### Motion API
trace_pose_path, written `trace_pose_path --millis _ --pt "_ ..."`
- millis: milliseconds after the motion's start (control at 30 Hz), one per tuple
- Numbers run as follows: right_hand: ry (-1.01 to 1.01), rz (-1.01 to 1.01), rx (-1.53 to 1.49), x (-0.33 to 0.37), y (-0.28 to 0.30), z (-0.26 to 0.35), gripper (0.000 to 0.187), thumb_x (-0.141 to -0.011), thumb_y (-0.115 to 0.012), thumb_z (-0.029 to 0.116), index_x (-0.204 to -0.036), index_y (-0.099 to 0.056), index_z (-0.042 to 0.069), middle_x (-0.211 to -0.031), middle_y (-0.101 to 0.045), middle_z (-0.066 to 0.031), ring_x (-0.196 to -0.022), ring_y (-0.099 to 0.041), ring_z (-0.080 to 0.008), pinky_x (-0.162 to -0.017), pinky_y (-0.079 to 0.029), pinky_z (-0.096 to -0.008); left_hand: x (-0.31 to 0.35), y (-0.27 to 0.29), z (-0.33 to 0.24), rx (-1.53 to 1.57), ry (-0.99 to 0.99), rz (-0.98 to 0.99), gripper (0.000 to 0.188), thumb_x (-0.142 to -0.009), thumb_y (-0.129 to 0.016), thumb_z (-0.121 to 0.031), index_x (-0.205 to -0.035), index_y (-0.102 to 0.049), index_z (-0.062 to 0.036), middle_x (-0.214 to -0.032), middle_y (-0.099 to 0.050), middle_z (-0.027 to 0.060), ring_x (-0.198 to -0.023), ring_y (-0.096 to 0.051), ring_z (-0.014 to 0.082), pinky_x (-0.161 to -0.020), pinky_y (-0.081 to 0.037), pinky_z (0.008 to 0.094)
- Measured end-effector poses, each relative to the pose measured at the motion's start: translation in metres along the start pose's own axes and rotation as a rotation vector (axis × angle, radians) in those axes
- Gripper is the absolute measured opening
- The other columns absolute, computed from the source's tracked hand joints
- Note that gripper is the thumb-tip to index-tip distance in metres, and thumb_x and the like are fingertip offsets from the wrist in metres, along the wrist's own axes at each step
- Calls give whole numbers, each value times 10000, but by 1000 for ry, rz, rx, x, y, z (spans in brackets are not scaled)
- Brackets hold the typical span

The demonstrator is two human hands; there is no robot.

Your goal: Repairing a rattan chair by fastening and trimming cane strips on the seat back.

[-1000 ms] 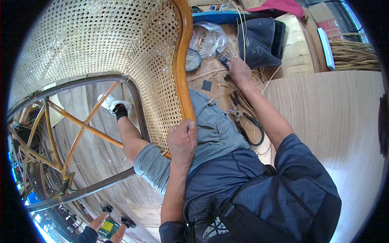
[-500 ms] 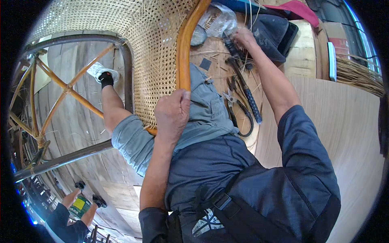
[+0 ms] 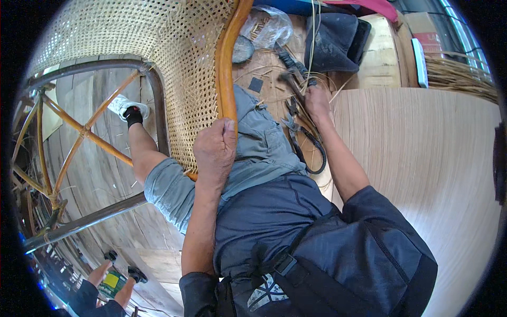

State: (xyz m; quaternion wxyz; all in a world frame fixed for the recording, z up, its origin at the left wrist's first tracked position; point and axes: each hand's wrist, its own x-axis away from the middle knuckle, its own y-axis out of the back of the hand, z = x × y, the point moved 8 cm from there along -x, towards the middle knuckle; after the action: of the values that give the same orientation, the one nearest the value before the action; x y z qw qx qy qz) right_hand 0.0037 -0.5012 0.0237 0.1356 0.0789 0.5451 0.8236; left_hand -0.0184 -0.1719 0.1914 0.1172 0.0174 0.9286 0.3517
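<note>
A woven cane panel (image 3: 185, 95) with an orange-brown rattan frame pole (image 3: 226, 68) leans across my lap. My left hand (image 3: 215, 147) is closed round the lower part of that pole, thumb on top. On the right, my right hand (image 3: 318, 103) is closed on the handle of a hammer (image 3: 289, 82), whose dark head points up and left; most of the handle is hidden by the hand. Beside it lie pliers (image 3: 291, 124) and a dark curved-handled tool (image 3: 319, 161). Another black-handled tool (image 3: 290, 59) lies just beyond the hammer head.
A clear plastic bag (image 3: 269, 26), a grey rounded block (image 3: 243, 49), a dark pouch (image 3: 335, 42) and loose cane strands lie at the back. A pale wood board (image 3: 406, 148) extends right. A rattan frame (image 3: 84, 129) stands left; another person's hands (image 3: 124, 293) show lower left.
My right hand has come back toward me from the far black-handled tool near the bag and closed on the hammer handle. My left hand keeps its hold on the rattan pole.
</note>
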Motion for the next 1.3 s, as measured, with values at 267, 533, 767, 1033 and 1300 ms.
trace_pose_path --millis 267,533,767,1033,1300 --pt "-170 -124 -268 13 25 -63 240 -852 -505 222 -785 -598 11 -607 -575 -108 -529 -582 -224 -490 -446 -322 0 -3 2 42 65 53 237 -905 -495 -228 -829 -610 -36 -655 -574 177 -616 -569 348 -566 -442 420" --pt "-680 270 -428 57 23 -93 222 -811 -520 165 -662 -567 7 -540 -532 -45 -414 -500 -128 -382 -385 -288 3 -7 12 58 126 99 286 -930 -449 -269 -841 -588 -36 -661 -566 196 -629 -562 369 -572 -428 443" --pt "-288 -68 -428 21 51 -56 221 -802 -569 201 -763 -610 -13 -620 -588 -83 -598 -572 -162 -545 -430 -302 4 -7 14 66 162 134 274 -930 -455 -265 -865 -584 -33 -700 -586 194 -666 -585 362 -587 -446 427" --pt "46 -310 -723 18 182 55 132 -898 -540 141 -943 -604 34 -724 -573 -10 -639 -532 -72 -589 -441 -217 -5 14 -12 -31 137 103 243 -933 -474 -235 -952 -599 -27 -781 -607 179 -686 -606 299 -629 -472 360" --pt "-52 1079 -1325 91 97 202 207 -907 -534 165 -1061 -548 28 -676 -503 5 -510 -469 -67 -459 -386 -207 -17 -13 -72 609 200 335 194 -903 -556 -167 -981 -617 0 -826 -631 58 -731 -566 106 -679 -458 244"
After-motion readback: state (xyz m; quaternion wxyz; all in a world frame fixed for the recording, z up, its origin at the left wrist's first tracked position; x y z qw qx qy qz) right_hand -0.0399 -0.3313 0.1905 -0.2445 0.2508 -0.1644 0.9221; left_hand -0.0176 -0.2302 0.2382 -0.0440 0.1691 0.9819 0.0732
